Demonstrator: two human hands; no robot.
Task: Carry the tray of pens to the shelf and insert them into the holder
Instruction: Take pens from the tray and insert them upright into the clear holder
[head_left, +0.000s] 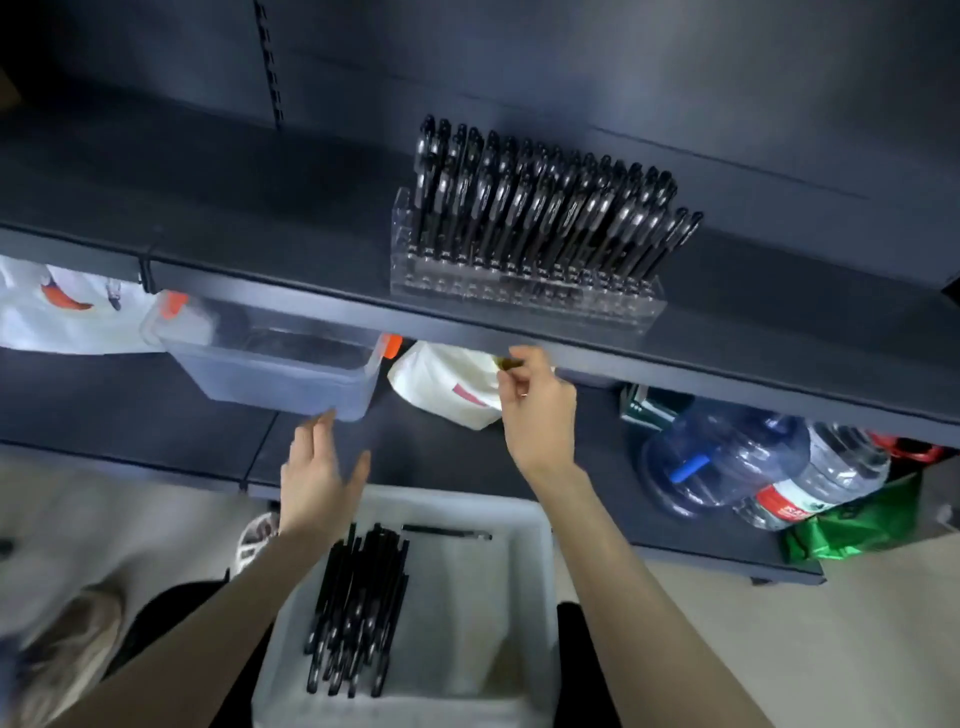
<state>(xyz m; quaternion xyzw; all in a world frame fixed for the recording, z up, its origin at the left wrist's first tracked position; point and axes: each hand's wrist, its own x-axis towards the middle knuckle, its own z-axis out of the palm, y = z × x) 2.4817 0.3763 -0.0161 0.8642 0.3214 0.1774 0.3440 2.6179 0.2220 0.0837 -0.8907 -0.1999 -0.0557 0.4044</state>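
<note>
So my right grip (540, 415) is pinching a pen (508, 362) just below the shelf (260, 218) edge. And my left grip (317, 488) is open over the tray (524, 571).

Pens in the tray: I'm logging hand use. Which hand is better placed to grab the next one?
Left, likely. The left hand hovers open and empty just beyond the pens in the tray, while the right hand is higher, near the shelf edge, pinching a small dark object.
</note>
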